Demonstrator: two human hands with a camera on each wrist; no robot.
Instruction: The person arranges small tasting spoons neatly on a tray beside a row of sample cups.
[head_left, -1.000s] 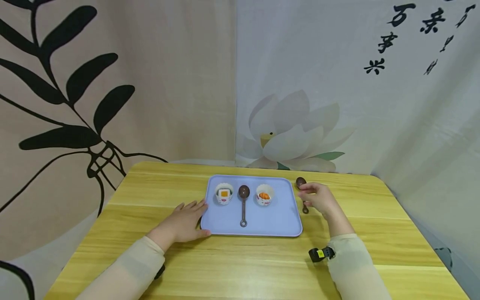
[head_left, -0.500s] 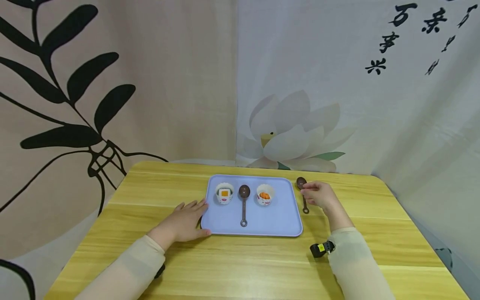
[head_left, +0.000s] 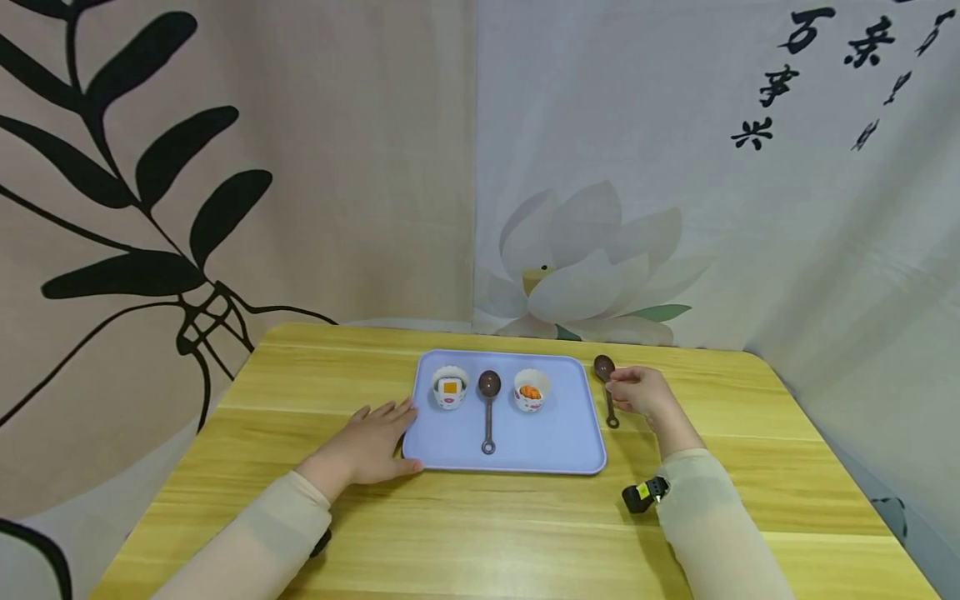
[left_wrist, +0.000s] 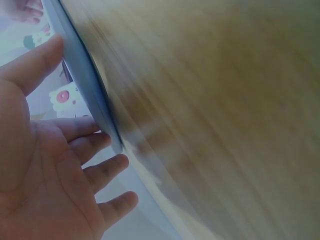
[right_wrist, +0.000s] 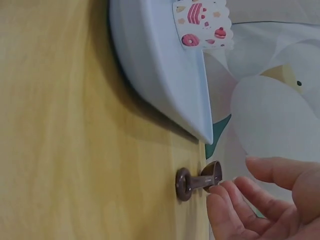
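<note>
A light blue tray holds a brown spoon between two small paper cups. My left hand rests at the tray's left edge, fingers spread, the thumb by the front corner; the left wrist view shows the fingertips right along the tray's rim. A second brown spoon lies on the table to the right of the tray, bowl toward the back. My right hand is just right of this spoon. In the right wrist view, its bent fingers are close by the spoon, with the thumb apart from them.
The left paper cup contains a white and yellow piece, the right cup orange pieces. A wooden table carries everything. Behind it hangs a printed curtain. A black wrist camera sits at my right sleeve.
My right hand has drawn slightly to the right, and its fingers no longer cover the lower handle of the right spoon. The left hand and tray stay as they were.
</note>
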